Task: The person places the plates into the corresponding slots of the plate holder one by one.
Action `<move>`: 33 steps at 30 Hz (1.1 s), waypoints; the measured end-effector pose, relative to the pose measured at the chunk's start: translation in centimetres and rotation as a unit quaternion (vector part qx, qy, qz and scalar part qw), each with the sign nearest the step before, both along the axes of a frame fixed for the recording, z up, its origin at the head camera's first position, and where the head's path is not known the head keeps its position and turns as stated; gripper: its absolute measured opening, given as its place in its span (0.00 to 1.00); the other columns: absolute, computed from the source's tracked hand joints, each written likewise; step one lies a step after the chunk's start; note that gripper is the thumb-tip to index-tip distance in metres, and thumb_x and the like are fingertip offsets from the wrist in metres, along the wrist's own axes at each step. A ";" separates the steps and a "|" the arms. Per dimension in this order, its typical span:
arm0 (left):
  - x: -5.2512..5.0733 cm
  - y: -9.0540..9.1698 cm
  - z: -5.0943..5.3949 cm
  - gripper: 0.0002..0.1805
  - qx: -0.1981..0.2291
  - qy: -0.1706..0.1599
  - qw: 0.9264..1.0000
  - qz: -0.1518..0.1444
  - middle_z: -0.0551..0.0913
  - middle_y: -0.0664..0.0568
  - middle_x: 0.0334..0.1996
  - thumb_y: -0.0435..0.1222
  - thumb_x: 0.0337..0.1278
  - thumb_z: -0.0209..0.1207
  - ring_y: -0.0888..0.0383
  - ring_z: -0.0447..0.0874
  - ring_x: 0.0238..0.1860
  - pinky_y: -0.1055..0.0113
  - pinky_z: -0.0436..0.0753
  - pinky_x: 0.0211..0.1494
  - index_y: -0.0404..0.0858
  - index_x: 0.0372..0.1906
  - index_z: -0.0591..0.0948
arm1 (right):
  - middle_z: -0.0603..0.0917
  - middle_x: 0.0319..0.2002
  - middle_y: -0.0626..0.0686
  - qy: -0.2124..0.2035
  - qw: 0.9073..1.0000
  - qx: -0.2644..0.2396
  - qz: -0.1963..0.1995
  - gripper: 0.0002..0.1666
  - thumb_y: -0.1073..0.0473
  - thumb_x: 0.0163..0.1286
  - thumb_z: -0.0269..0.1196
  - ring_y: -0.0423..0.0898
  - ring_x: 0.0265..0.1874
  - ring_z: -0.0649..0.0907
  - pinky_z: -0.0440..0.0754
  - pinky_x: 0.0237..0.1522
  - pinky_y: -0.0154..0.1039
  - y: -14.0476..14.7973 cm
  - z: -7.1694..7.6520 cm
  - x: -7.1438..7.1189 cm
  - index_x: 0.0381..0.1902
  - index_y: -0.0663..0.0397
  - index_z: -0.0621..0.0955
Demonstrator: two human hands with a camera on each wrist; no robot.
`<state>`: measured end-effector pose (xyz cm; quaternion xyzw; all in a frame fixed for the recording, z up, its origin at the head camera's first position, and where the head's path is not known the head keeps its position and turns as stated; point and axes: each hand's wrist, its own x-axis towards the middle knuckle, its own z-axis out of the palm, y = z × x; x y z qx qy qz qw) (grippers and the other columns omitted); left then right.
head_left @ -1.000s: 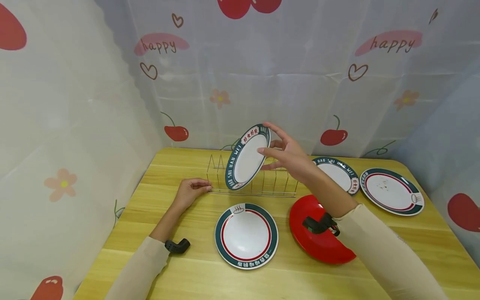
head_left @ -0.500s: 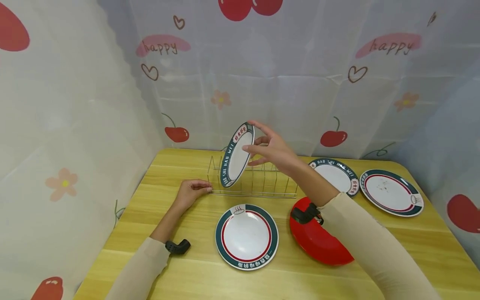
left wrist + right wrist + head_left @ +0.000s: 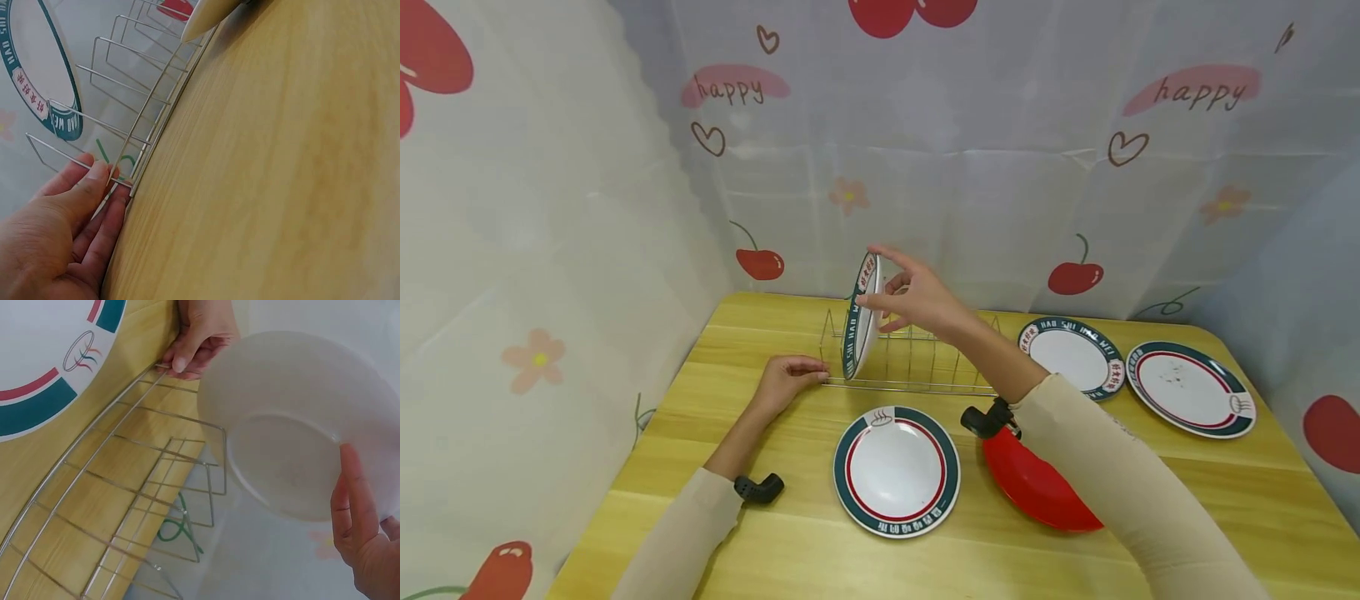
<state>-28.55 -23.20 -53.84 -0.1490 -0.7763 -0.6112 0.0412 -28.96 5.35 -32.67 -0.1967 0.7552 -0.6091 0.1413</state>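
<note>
My right hand (image 3: 925,300) pinches the upper rim of a green-banded plate (image 3: 852,321), which stands nearly upright over the left end of a wire rack (image 3: 910,386). The right wrist view shows the plate's white underside (image 3: 281,450) with my right hand's fingers (image 3: 353,487) against it. Whether its lower edge touches the rack, I cannot tell. My left hand (image 3: 786,385) grips the rack's front left corner; in the left wrist view the thumb and fingers (image 3: 97,172) close round the end wire (image 3: 62,153).
In front of the rack a white plate with a red ring (image 3: 897,472) lies flat on the wooden table (image 3: 790,533). A red plate (image 3: 1037,492) lies partly under my right forearm. Two more plates (image 3: 1071,358) (image 3: 1191,389) lie at the back right. A patterned curtain (image 3: 962,183) hangs behind.
My right hand has moved left with the plate, from above the rack's middle to its left end, and the plate has turned more edge-on and upright. My left hand stays at the rack's corner.
</note>
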 end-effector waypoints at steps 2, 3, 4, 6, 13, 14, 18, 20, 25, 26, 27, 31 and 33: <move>0.0 0.0 0.0 0.08 -0.002 -0.003 1.000 -0.001 0.90 0.42 0.39 0.28 0.55 0.72 0.58 0.90 0.40 0.70 0.87 0.43 0.30 0.40 0.90 | 0.76 0.42 0.66 0.008 1.000 0.011 0.000 0.49 0.56 0.63 0.75 0.60 0.38 0.83 0.89 0.38 0.56 -0.5 0.0 -0.1 0.77 0.29 0.65; 0.0 0.0 0.1 0.08 -0.003 -0.004 1.000 -0.002 0.90 0.42 0.39 0.27 0.55 0.71 0.59 0.90 0.40 0.70 0.87 0.44 0.30 0.41 0.90 | 0.76 0.41 0.66 0.010 1.000 0.013 0.000 0.49 0.56 0.63 0.75 0.60 0.38 0.83 0.89 0.37 0.55 -0.7 0.0 -0.2 0.77 0.30 0.65; 0.0 0.0 0.1 0.08 -0.003 -0.007 1.000 -0.002 0.90 0.42 0.39 0.27 0.55 0.71 0.59 0.90 0.40 0.70 0.87 0.44 0.30 0.40 0.90 | 0.76 0.40 0.65 0.011 1.000 0.015 0.000 0.49 0.56 0.63 0.75 0.60 0.37 0.83 0.89 0.36 0.54 -0.9 0.0 -0.3 0.77 0.31 0.65; 0.0 0.0 0.1 0.08 -0.005 -0.009 1.000 -0.005 0.90 0.42 0.40 0.26 0.56 0.70 0.59 0.90 0.40 0.71 0.87 0.44 0.29 0.41 0.89 | 0.76 0.36 0.64 0.009 1.000 0.014 -0.001 0.49 0.57 0.63 0.75 0.61 0.35 0.82 0.89 0.34 0.52 -1.3 -0.1 -0.4 0.77 0.32 0.65; 0.0 -0.1 0.3 0.07 -0.011 -0.019 1.000 -0.011 0.90 0.43 0.39 0.23 0.57 0.68 0.59 0.90 0.39 0.69 0.87 0.45 0.26 0.41 0.88 | 0.75 0.35 0.64 -0.003 1.000 0.016 -0.003 0.49 0.59 0.62 0.75 0.60 0.33 0.82 0.89 0.32 0.51 -2.4 -1.2 -1.2 0.77 0.35 0.65; 0.0 -0.1 0.3 0.07 -0.011 -0.019 1.000 -0.010 0.90 0.42 0.39 0.23 0.57 0.68 0.59 0.90 0.39 0.69 0.87 0.45 0.26 0.41 0.88 | 0.75 0.36 0.64 -0.002 1.000 0.018 -0.005 0.49 0.59 0.62 0.75 0.60 0.33 0.82 0.89 0.32 0.51 -2.5 -1.4 -1.4 0.77 0.35 0.65; 0.0 0.0 0.4 0.07 -0.003 -0.011 1.000 -0.010 0.90 0.40 0.40 0.24 0.57 0.68 0.55 0.91 0.40 0.68 0.87 0.45 0.27 0.41 0.88 | 0.73 0.34 0.63 0.001 1.000 0.024 -0.011 0.49 0.58 0.63 0.75 0.62 0.33 0.80 0.89 0.32 0.51 -2.7 -2.1 -1.7 0.77 0.35 0.65; 0.0 0.1 0.3 0.07 0.003 -0.007 1.000 -0.012 0.90 0.39 0.40 0.25 0.57 0.69 0.52 0.91 0.41 0.67 0.88 0.45 0.27 0.41 0.88 | 0.71 0.33 0.61 0.001 1.000 0.025 -0.012 0.49 0.58 0.63 0.75 0.62 0.32 0.79 0.89 0.32 0.51 -2.7 -2.5 -1.7 0.78 0.34 0.64; 0.0 0.2 0.2 0.08 0.010 -0.003 1.000 -0.013 0.90 0.40 0.40 0.27 0.56 0.70 0.54 0.91 0.40 0.68 0.88 0.44 0.28 0.40 0.89 | 0.69 0.32 0.60 0.000 1.000 0.025 -0.010 0.50 0.59 0.64 0.74 0.57 0.29 0.75 0.89 0.32 0.51 -2.8 -3.3 -1.7 0.78 0.34 0.63; 0.0 0.2 0.2 0.07 0.011 -0.004 1.000 -0.012 0.90 0.40 0.39 0.27 0.56 0.70 0.55 0.91 0.39 0.68 0.88 0.44 0.28 0.40 0.89 | 0.70 0.32 0.61 0.002 1.000 0.025 -0.009 0.50 0.59 0.64 0.74 0.57 0.29 0.75 0.89 0.33 0.52 -2.8 -3.4 -1.7 0.78 0.34 0.63; 0.0 0.2 0.2 0.07 0.012 -0.004 1.000 -0.011 0.90 0.40 0.39 0.27 0.56 0.70 0.56 0.91 0.39 0.68 0.88 0.44 0.28 0.40 0.89 | 0.70 0.32 0.62 0.006 1.000 0.026 -0.009 0.50 0.58 0.64 0.74 0.57 0.28 0.76 0.89 0.33 0.53 -2.8 -3.5 -1.7 0.78 0.34 0.63; 0.0 0.1 0.2 0.07 0.011 -0.003 1.000 -0.013 0.90 0.39 0.39 0.28 0.56 0.71 0.56 0.91 0.39 0.67 0.88 0.44 0.30 0.39 0.89 | 0.71 0.33 0.63 0.014 1.000 0.023 -0.007 0.50 0.57 0.64 0.74 0.57 0.29 0.76 0.88 0.37 0.58 -2.8 -3.8 -1.7 0.79 0.34 0.62; 0.0 0.0 0.1 0.07 0.008 -0.005 1.000 -0.014 0.90 0.39 0.39 0.28 0.57 0.70 0.55 0.91 0.39 0.67 0.88 0.44 0.30 0.40 0.89 | 0.71 0.35 0.62 0.015 1.000 0.021 -0.005 0.51 0.56 0.65 0.74 0.58 0.30 0.77 0.88 0.37 0.57 -2.8 -4.0 -1.6 0.79 0.33 0.61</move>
